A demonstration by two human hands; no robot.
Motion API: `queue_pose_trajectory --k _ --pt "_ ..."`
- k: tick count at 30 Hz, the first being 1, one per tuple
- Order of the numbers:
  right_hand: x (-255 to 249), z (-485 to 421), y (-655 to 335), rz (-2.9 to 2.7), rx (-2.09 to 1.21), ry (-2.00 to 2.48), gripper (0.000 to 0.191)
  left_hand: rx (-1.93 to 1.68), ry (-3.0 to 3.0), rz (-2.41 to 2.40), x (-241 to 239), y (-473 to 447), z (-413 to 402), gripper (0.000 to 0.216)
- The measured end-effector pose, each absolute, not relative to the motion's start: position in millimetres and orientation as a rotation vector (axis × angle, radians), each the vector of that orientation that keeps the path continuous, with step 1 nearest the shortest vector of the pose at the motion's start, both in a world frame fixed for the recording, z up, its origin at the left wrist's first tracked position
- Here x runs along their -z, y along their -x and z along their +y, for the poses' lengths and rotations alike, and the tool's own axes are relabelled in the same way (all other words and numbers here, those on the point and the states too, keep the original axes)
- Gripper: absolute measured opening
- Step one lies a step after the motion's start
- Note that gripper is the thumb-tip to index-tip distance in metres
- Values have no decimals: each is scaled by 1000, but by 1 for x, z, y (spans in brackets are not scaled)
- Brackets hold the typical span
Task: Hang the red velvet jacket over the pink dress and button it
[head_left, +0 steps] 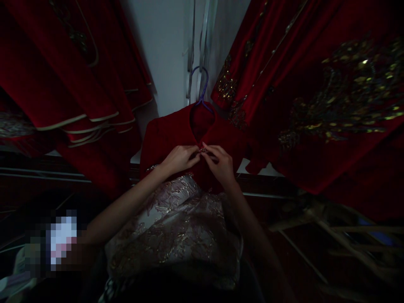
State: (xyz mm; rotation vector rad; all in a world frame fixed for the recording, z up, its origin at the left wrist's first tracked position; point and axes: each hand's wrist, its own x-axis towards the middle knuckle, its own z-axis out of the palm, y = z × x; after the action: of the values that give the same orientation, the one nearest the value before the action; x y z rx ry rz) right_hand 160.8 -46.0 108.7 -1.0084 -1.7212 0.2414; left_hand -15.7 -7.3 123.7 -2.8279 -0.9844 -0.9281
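A red garment [170,134] hangs on a blue hanger [202,86] straight ahead of me. Both hands meet at its front, just below the collar. My left hand [179,159] pinches a small metallic fastening [203,150] from the left. My right hand [221,162] pinches the same fastening and the cloth edge from the right. Fingers of both hands are closed. A pale, gold-patterned fabric [176,227] lies over my forearms below the red garment.
Dark red robes with pale trim [78,97] hang at the left. Red garments with gold embroidery [341,92] hang at the right. A white wall [164,46] is behind. Wooden slats [341,235] sit low right. The scene is dim.
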Motion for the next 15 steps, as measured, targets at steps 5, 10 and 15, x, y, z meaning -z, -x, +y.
queue_pose_trajectory --k 5,10,15 --pt "-111 -45 -163 -1702 -323 969 31 873 2790 -977 -130 15 -10 18" --pt "-113 -39 -164 -1726 -333 937 32 793 2818 -924 -135 16 -8 18" --pt "-109 -34 -162 -1753 -291 958 32 782 2795 -926 -130 16 -4 20"
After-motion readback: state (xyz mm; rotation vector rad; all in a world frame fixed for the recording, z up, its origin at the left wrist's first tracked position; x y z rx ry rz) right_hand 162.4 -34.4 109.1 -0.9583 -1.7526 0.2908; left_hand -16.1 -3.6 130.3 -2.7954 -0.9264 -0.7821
